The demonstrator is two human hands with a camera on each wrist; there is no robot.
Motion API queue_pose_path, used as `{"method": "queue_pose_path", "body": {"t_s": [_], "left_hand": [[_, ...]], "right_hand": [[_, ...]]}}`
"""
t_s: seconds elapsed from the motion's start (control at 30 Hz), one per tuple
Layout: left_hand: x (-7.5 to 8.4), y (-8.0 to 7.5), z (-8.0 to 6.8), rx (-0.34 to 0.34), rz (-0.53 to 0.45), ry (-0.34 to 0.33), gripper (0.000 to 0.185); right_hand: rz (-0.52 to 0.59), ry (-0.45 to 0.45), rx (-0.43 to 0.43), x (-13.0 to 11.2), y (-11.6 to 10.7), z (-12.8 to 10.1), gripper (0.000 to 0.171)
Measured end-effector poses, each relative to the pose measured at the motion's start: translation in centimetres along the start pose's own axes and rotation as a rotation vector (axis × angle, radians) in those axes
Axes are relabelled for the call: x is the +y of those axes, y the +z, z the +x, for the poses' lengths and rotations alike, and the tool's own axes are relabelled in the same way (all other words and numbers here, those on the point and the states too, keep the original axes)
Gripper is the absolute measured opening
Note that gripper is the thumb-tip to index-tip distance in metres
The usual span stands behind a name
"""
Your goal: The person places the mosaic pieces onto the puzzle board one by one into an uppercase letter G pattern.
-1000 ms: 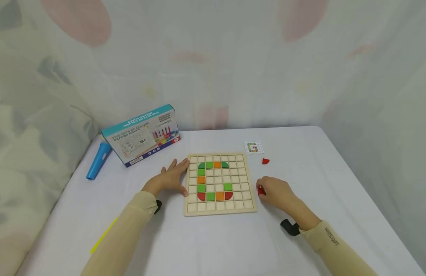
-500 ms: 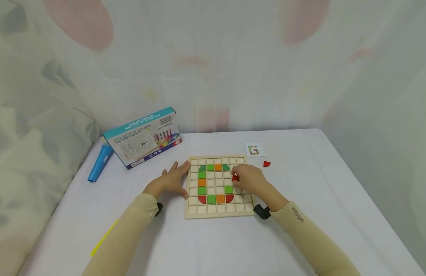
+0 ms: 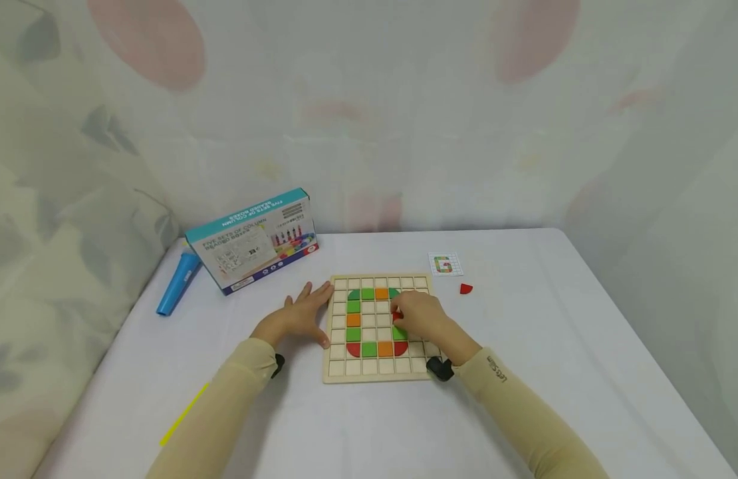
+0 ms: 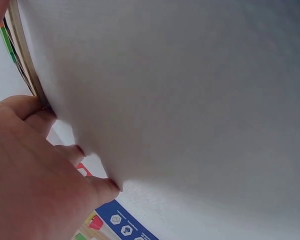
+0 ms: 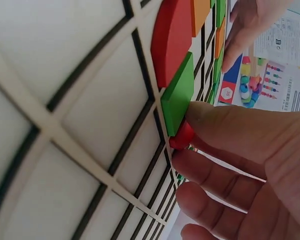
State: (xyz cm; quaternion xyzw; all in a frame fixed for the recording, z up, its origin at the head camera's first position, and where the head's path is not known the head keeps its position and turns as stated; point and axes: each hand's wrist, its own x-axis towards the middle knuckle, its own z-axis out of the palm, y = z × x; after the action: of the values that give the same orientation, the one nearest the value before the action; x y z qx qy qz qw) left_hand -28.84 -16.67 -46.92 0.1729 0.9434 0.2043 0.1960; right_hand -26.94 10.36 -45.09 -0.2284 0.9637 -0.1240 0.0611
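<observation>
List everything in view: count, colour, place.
wooden grid board: one, pale wood, table centre
green pieces: six showing, on the board
orange pieces: three, on the board
red quarter-round pieces: two, the board's lower row of the figure
small red piece: one, pinched over the board
loose red piece: one, right of the board
pattern card: one, white, beyond the board
box: one, teal and white, far left
blue tube: one, left of the box
yellow strip: one, near left
table: one, white
left hand: rests at the board's left edge
right hand: pinches the small red piece
</observation>
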Motion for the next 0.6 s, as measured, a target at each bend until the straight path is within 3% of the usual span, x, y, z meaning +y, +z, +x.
{"method": "queue_pose_path", "body": {"t_s": [0.33,0.6], "left_hand": [[0.3,-0.7,-0.3,0.015,0.005,-0.002,0.123],[0.2,0.1,-0.2,0.01,0.022,-0.012,0.123]], "right_hand": [[0.009,-0.015,0.04,0.1,-0.7,0.0,0.024],[0.008,0.084,0.199,3.8,-1.8,-0.9,0.025]]}}
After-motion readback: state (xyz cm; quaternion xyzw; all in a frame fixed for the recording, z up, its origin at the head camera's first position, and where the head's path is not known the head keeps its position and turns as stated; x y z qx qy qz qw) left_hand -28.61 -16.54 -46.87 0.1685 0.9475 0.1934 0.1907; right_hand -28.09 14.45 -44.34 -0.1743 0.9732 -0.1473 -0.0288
